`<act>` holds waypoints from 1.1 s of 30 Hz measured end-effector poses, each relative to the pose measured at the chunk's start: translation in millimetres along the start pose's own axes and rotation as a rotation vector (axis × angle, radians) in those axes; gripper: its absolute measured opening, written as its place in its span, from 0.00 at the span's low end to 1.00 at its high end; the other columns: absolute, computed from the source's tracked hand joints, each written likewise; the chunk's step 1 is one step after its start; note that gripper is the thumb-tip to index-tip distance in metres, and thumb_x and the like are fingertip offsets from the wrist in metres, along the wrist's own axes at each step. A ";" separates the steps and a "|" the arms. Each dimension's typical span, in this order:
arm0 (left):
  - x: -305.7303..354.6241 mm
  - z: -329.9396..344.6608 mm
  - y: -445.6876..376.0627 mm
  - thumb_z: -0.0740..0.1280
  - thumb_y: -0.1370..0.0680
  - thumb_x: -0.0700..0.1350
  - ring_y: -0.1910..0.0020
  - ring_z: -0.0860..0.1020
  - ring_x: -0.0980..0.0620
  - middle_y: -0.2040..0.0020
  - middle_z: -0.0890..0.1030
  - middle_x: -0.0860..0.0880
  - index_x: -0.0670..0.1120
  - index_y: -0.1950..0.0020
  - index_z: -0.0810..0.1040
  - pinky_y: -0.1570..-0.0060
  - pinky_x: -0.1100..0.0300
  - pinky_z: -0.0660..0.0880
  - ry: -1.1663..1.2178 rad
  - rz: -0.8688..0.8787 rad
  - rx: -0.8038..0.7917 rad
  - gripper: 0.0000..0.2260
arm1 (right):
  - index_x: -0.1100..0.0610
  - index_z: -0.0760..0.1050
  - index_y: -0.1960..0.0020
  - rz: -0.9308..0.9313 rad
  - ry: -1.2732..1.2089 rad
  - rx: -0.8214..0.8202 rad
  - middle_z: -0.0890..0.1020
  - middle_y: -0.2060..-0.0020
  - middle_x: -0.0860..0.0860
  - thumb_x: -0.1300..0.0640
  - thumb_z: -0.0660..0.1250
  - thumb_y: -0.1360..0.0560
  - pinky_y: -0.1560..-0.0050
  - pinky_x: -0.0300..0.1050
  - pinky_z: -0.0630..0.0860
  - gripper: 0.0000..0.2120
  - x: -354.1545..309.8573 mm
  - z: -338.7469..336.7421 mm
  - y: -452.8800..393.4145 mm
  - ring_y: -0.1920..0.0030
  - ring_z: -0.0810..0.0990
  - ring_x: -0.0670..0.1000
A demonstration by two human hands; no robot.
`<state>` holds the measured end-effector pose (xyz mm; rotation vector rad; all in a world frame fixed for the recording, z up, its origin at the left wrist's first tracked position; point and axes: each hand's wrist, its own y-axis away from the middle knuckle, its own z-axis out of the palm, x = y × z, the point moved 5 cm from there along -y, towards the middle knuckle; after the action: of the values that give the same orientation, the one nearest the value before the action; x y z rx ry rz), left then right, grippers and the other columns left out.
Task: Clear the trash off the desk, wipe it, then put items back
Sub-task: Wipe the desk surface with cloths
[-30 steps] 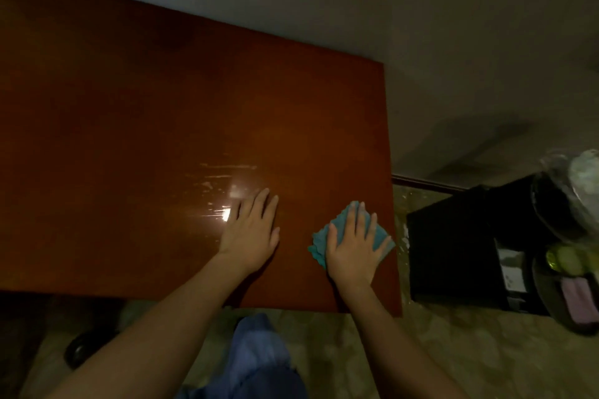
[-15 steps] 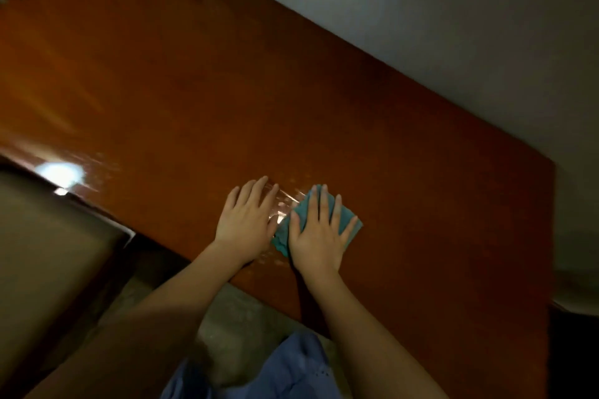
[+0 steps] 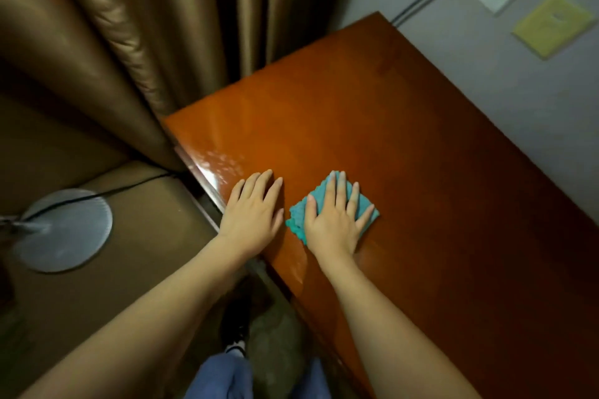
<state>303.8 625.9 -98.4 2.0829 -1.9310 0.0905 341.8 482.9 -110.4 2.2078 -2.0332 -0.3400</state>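
R hand [image 3: 335,222] lies flat w/ fingers straight & spread, pressing teal cloth [image 3: 299,220] onto the desk [image 3: 421,172]. Cloth is under the palm & fingers, its edges showing on both sides & past the fingertips, near the desk's front-left corner. L hand [image 3: 252,214] rests flat & open on the desk edge just beside the cloth, not touching it. Wet sheen ahead of L hand.

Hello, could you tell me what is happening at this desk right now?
A person is wiping the wooden desk. Their right hand lies flat on a teal cloth, pressing it to the desktop near the front edge. The left hand rests flat on the bare wood beside it, close to the desk's left corner. No trash or other items show on the visible desktop.
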 end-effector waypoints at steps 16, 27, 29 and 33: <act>-164.1 -63.3 -63.5 0.59 0.20 0.51 0.27 0.58 0.44 0.26 0.62 0.42 0.42 0.25 0.60 0.28 0.50 0.55 0.095 -0.279 0.127 0.26 | 0.51 0.42 0.22 -0.189 0.005 0.060 0.45 0.22 0.50 0.41 0.44 0.19 0.28 0.65 0.38 0.29 -193.8 -10.6 -119.4 0.23 0.41 0.55; -207.7 -62.7 -47.1 0.60 0.21 0.48 0.28 0.59 0.44 0.27 0.63 0.42 0.41 0.26 0.61 0.31 0.49 0.58 0.139 -0.445 0.141 0.25 | 0.50 0.45 0.22 -0.402 0.020 0.031 0.49 0.22 0.49 0.41 0.44 0.19 0.28 0.65 0.37 0.29 -258.5 -1.6 -113.7 0.23 0.42 0.56; -206.7 -61.4 -43.5 0.59 0.21 0.48 0.28 0.59 0.44 0.27 0.63 0.42 0.41 0.26 0.61 0.31 0.49 0.58 0.137 -0.467 0.133 0.25 | 0.50 0.45 0.22 -0.427 0.017 0.026 0.49 0.22 0.50 0.41 0.44 0.19 0.29 0.64 0.37 0.29 -258.7 -0.3 -105.0 0.23 0.43 0.56; -193.2 -61.5 -36.3 0.59 0.20 0.47 0.29 0.60 0.44 0.27 0.64 0.42 0.41 0.26 0.62 0.31 0.49 0.59 0.131 -0.462 0.130 0.24 | 0.50 0.42 0.22 -0.438 0.024 0.019 0.48 0.22 0.50 0.40 0.43 0.20 0.29 0.64 0.36 0.30 -241.5 1.5 -87.1 0.23 0.43 0.56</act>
<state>330.6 830.1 -93.6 2.4823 -1.3627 0.2488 408.3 730.9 -112.7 2.6417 -1.5286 -0.3316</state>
